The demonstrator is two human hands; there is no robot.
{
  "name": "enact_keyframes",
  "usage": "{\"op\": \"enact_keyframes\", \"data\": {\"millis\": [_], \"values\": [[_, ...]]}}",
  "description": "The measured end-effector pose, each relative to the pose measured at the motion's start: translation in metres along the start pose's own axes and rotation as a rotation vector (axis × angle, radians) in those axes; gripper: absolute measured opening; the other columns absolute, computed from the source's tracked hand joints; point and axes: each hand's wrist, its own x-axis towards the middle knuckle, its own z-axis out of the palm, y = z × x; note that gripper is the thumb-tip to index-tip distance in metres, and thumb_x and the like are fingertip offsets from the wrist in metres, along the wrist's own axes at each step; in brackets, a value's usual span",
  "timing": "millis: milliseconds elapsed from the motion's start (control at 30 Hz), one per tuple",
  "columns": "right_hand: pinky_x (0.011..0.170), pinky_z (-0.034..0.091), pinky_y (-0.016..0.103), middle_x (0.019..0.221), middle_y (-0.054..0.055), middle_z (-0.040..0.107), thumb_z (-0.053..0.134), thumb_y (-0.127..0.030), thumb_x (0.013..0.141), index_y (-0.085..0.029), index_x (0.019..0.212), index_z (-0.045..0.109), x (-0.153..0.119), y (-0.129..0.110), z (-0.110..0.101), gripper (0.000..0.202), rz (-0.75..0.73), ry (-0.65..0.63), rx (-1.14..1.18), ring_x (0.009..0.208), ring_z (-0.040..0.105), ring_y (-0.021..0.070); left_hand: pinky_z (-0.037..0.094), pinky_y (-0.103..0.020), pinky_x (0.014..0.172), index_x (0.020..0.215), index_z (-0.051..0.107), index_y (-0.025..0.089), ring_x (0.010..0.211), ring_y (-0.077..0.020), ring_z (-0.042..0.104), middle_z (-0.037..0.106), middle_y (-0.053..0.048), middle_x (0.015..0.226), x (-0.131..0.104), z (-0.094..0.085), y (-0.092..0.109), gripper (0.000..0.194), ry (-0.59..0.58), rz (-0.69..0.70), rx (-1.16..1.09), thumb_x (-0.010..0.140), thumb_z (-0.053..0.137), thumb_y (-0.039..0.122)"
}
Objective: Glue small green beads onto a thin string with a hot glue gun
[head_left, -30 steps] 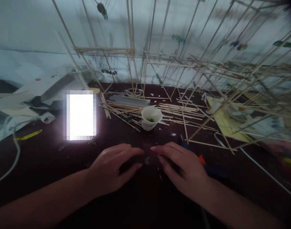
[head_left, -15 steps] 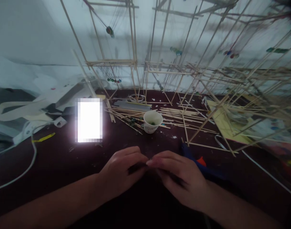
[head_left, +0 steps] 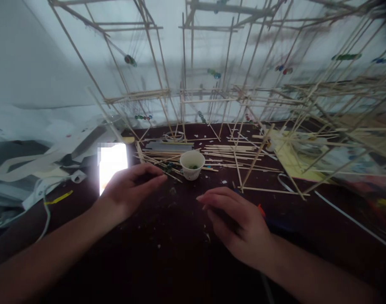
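My left hand [head_left: 129, 190] is over the dark table, between a bright glowing screen [head_left: 112, 162] and a white paper cup [head_left: 192, 165]. Its thumb and fingers are apart near the tips, and nothing shows between them. My right hand [head_left: 235, 221] hovers to the right and nearer than the cup, fingers bent and slightly parted, with no object visible in it. Small green marbles [head_left: 193, 167] lie inside the cup. Just left of the cup, more dark marbles [head_left: 170, 166] rest among thin wooden sticks [head_left: 233, 150].
Stick frames [head_left: 240, 169] with hanging marbles [head_left: 214, 74] rise behind the cup and to the right. A blue tool with an orange part [head_left: 261, 210] lies partly behind my right hand. White cable [head_left: 45, 211] and paper strips [head_left: 18, 166] are at left; yellow paper [head_left: 294, 162] lies right.
My hands, together before, have parted. My left hand has moved left and away from me, and now covers part of the screen. The view has shifted a little.
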Motion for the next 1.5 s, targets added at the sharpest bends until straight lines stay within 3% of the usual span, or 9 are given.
{"op": "enact_keyframes", "data": {"millis": [133,333,400,500,667,867,1033,1233,1500], "values": [[0.078,0.066,0.031,0.116,0.009,0.077,0.060,-0.001,0.096,-0.022,0.130,0.069,-0.002,0.002,-0.002,0.041,-0.020,-0.016,0.024,0.100,0.079,0.0203,0.040,-0.026,0.050,0.078,0.077,0.024,0.057,-0.0154,0.056,0.069,0.001,0.066,0.037,-0.005,-0.001,0.019,0.025,-0.026,0.042,0.078,0.081,0.043],[0.073,0.064,0.029,0.113,0.009,0.078,0.060,-0.008,0.097,-0.020,0.124,0.072,-0.001,0.005,0.001,0.031,0.015,-0.061,0.006,0.085,0.078,0.0166,0.041,-0.027,0.055,0.080,0.077,0.023,0.056,-0.0143,0.055,0.066,0.003,0.063,0.073,0.000,-0.019,0.016,0.075,-0.058,0.035,0.081,0.081,0.038],[0.081,0.066,0.034,0.119,0.011,0.078,0.064,-0.014,0.097,-0.019,0.122,0.074,-0.001,0.009,0.003,0.028,0.093,-0.110,-0.032,0.093,0.079,0.0194,0.044,-0.027,0.057,0.084,0.077,0.021,0.058,-0.0138,0.057,0.066,0.003,0.066,0.077,-0.002,-0.021,0.014,0.094,-0.062,0.024,0.085,0.081,0.035],[0.105,0.062,0.050,0.134,0.018,0.075,0.071,-0.021,0.093,-0.014,0.125,0.075,-0.003,0.016,0.008,0.033,0.146,-0.184,-0.078,0.121,0.074,0.0296,0.054,-0.027,0.063,0.095,0.074,0.016,0.065,-0.0137,0.063,0.069,0.002,0.078,0.082,-0.012,-0.017,0.018,0.101,-0.060,0.010,0.096,0.079,0.033],[0.115,0.053,0.060,0.133,0.022,0.076,0.076,-0.023,0.088,-0.009,0.125,0.076,-0.005,0.025,0.013,0.039,0.126,-0.231,-0.078,0.132,0.068,0.0360,0.062,-0.031,0.069,0.106,0.071,0.014,0.075,-0.0150,0.069,0.072,-0.002,0.095,0.093,-0.031,-0.001,0.021,0.175,0.024,-0.054,0.105,0.074,0.035],[0.108,0.057,0.054,0.117,0.014,0.082,0.079,-0.022,0.082,-0.018,0.111,0.079,-0.003,0.022,0.016,0.029,0.068,-0.272,-0.031,0.117,0.075,0.0316,0.046,-0.025,0.057,0.076,0.074,0.012,0.053,-0.0088,0.057,0.065,0.005,0.058,0.111,-0.044,0.037,0.016,0.387,0.193,-0.227,0.084,0.083,0.002],[0.102,0.059,0.046,0.102,0.009,0.083,0.075,-0.023,0.088,-0.019,0.103,0.080,-0.001,0.016,0.014,0.016,0.022,-0.283,0.044,0.100,0.078,0.0241,0.044,-0.023,0.051,0.069,0.072,0.011,0.046,-0.0075,0.056,0.063,0.008,0.050,0.122,-0.052,0.054,0.021,0.484,0.251,-0.293,0.079,0.081,-0.005],[0.078,0.060,0.035,0.087,0.003,0.080,0.074,-0.022,0.092,-0.022,0.104,0.081,0.001,0.010,0.004,0.014,0.092,-0.190,0.117,0.080,0.074,0.0192,0.043,-0.021,0.050,0.067,0.070,0.009,0.044,-0.0066,0.055,0.061,0.008,0.048,0.130,-0.061,0.053,0.024,0.560,0.252,-0.297,0.079,0.080,-0.009],[0.062,0.056,0.028,0.081,0.000,0.077,0.074,-0.028,0.093,-0.026,0.104,0.084,0.010,0.007,-0.006,0.016,0.420,0.184,0.317,0.069,0.069,0.0156,0.042,-0.023,0.048,0.068,0.072,0.014,0.048,-0.0085,0.054,0.061,0.006,0.050,0.118,-0.077,0.045,0.017,0.593,0.321,-0.337,0.075,0.072,-0.002]]}}
